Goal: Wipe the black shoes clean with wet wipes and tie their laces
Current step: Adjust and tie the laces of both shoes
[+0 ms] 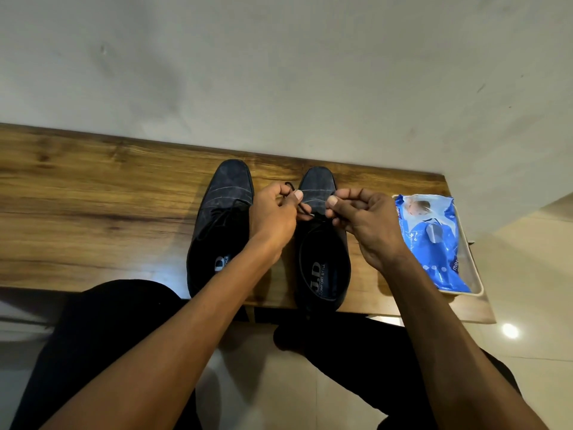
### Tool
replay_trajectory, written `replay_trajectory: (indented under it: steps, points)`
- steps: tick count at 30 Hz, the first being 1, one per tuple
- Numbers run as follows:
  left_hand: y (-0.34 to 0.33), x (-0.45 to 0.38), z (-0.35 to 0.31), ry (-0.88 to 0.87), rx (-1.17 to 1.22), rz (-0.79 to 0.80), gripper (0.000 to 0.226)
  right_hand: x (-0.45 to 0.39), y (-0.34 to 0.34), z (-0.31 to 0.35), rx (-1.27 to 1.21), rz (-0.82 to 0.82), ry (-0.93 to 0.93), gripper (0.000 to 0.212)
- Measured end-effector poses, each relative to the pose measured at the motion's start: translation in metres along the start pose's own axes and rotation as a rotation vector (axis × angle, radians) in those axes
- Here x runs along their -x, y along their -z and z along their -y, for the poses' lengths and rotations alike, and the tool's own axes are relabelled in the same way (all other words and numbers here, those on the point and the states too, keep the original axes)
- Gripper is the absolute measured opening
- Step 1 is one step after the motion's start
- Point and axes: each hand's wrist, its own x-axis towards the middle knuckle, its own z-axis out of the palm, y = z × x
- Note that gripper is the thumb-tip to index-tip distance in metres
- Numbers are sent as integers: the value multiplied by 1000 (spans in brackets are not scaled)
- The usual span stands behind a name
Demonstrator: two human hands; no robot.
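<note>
So this looks like the tail end of the job, going by how things lie. Both black shoes sit side by side on the desk (93, 193), toes pointing at the wall, heels at the near edge. The left shoe (221, 225) seems to have its laces already done up over the tongue, though they're dark on dark so I wouldn't swear to a proper bow. The right shoe (322, 243), just beside the left one, is the one being worked on: the left hand (273, 212) pinches a loop of the lace (302, 209) between thumb and fingers, and the right hand (362, 218) has its fingers curled around the other end. The hands are a little apart, the lace running between them right above the tongue.

My guess is the wiping is finished, since no loose wipe is out anywhere, and the wet wipes pack (434, 240) lies in a tray (479, 285) to the right of the right shoe. The uppers do show pale streaks, could be damp marks or just glare, hard to say.

What's left, I'd say: finish and tighten this knot.

Hard to make out: the knot itself is mostly hidden behind the thumbs, so how far the bow has got is anyone's guess. The right hand also covers part of the wipes pack
</note>
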Motion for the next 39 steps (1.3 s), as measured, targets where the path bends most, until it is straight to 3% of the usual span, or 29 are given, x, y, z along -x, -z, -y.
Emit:
replay_trajectory:
  steps: [7, 12, 17, 22, 27, 34, 39]
  points:
    - [-1, -1, -1, -264, -267, -39, 15, -3, 2, 7, 451, 129, 173, 7]
    - [-4, -3, -5, -491, -383, -36, 14, -5, 2, 12, 590, 196, 243, 8]
    - [-9, 0, -9, -599, -436, 0, 11, -8, 4, 11, 764, 216, 365, 10]
    - [-2, -3, -13, -354, -537, 264, 22, -6, 4, 14, 647, 243, 266, 7]
    - [4, -2, -20, -281, -537, 326, 22, -8, 8, 15, 483, 248, 120, 7]
    - [5, -2, -14, -307, -621, 212, 16, -9, 8, 13, 352, 228, 25, 10]
    - [7, -2, -15, -298, -692, 218, 18, -7, 7, 15, 337, 227, 12, 8]
